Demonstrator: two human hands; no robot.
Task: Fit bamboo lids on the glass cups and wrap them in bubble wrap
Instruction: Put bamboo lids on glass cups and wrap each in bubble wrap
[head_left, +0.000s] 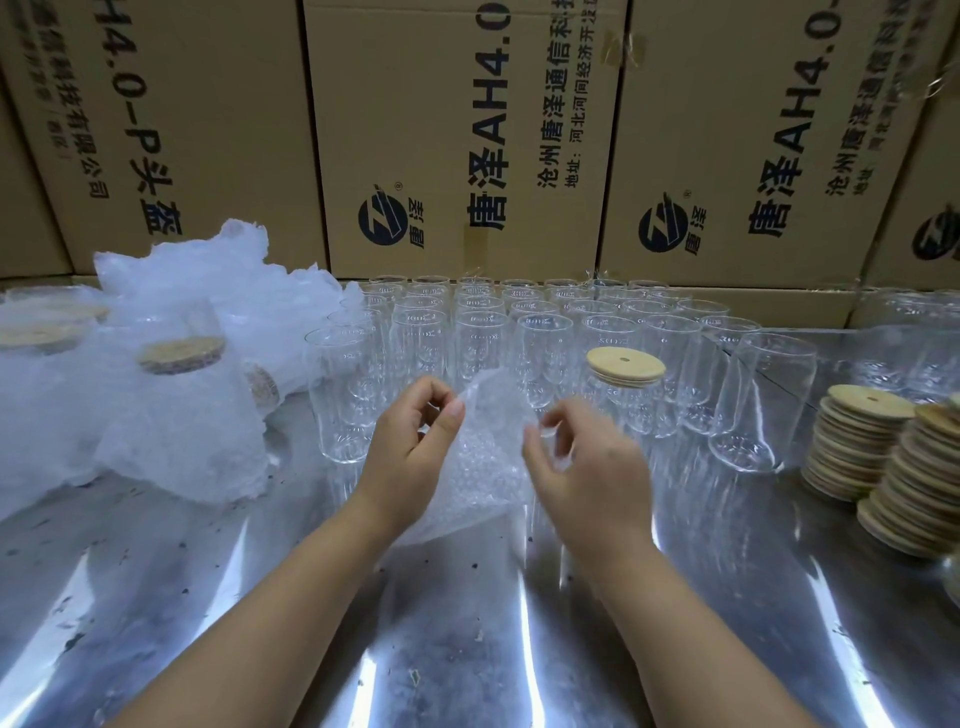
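A wall of printed cardboard boxes (467, 130) stands well behind the lidded cup (623, 410), which serves here as the landmark. A shiny metal table (467, 623) carries everything.

A block of open glass cups (478, 338) stands in rows behind, to the left and to the right of the lidded cup. A heap of wrapped cups (171, 395) lies far to its left. Stacks of bamboo lids (883, 467) stand near its right.

Just in front and to the left of the lidded cup, a bubble wrap sheet (478, 467) is held up off the table. The left hand (410, 447) pinches its upper left edge between thumb and forefinger. The right hand (587, 467) pinches the right edge with curled fingers.

The lidded cup wears one bamboo lid (626, 365), seated flat on its rim.

The sheet looks very light, limp and a little slippery, so it is best held by its edges. The cup is probably rigid, smooth and breakable, safest gripped around the body, not by the lid.

Blur softens the right fingertips. The clear sheet's lower edge is hard to trace. Glare and overlapping glass blur the back rows. The lid stacks are cut off at the right edge.
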